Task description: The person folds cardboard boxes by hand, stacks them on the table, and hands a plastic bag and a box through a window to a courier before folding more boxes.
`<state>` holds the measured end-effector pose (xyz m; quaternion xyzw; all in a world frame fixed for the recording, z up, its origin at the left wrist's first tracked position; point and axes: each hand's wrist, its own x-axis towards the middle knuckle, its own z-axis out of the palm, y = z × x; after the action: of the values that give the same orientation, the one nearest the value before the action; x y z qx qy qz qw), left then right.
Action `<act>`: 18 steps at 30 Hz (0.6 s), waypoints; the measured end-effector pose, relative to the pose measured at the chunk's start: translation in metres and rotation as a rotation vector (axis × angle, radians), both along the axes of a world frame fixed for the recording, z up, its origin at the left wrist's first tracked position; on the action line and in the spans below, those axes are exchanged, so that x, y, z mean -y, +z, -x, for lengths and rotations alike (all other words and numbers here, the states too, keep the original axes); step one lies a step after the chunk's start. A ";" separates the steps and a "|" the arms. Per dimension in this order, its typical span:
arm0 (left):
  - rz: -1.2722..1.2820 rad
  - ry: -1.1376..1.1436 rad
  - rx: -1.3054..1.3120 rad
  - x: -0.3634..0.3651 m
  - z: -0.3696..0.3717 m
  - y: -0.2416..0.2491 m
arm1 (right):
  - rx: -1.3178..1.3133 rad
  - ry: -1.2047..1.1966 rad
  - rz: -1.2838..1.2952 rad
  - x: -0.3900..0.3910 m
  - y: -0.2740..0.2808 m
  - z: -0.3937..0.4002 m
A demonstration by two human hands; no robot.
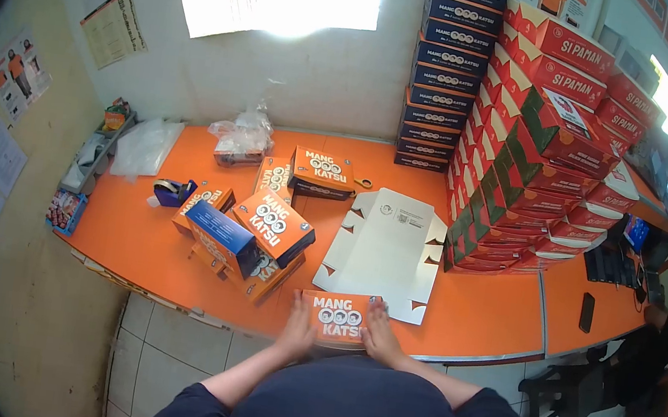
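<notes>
An orange "Mang Katsu" food box [334,316] lies at the table's front edge, right before my body. My left hand [299,328] presses against its left side, and my right hand [381,335] grips its right side. Just behind the box, a flat unfolded cardboard blank [385,253] rests with its pale inner face up. To the left sits a loose pile of folded boxes, including an orange one [273,223] and one showing its blue side [222,238]. The underside of the held box is hidden.
Tall stacks of dark "Mang Katsu" boxes [450,80] and red "Si Paman" boxes [566,83] stand at the back right. A tape dispenser [173,192], scissors [363,183] and plastic bags [148,147] lie on the orange table [488,317]. Another person is at the far right.
</notes>
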<state>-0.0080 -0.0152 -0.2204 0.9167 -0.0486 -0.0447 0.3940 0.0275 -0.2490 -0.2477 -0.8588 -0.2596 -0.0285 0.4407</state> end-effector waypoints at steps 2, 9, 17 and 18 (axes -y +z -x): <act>0.497 0.311 -0.050 0.005 0.002 -0.020 | -0.152 -0.280 -0.066 -0.006 -0.005 0.001; 0.033 -0.314 0.222 0.001 -0.011 0.137 | -0.970 -0.084 -0.256 0.017 0.004 -0.043; 0.318 -0.134 0.263 0.019 -0.019 0.114 | -0.576 0.365 -0.422 -0.015 0.169 -0.009; 0.364 -0.139 0.247 0.019 -0.017 0.125 | -0.509 0.457 -0.295 -0.010 0.183 -0.011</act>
<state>0.0087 -0.0342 -0.0949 0.8236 -0.1668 0.0504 0.5398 0.0382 -0.2392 -0.0644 -0.6856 -0.3200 0.2479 0.6051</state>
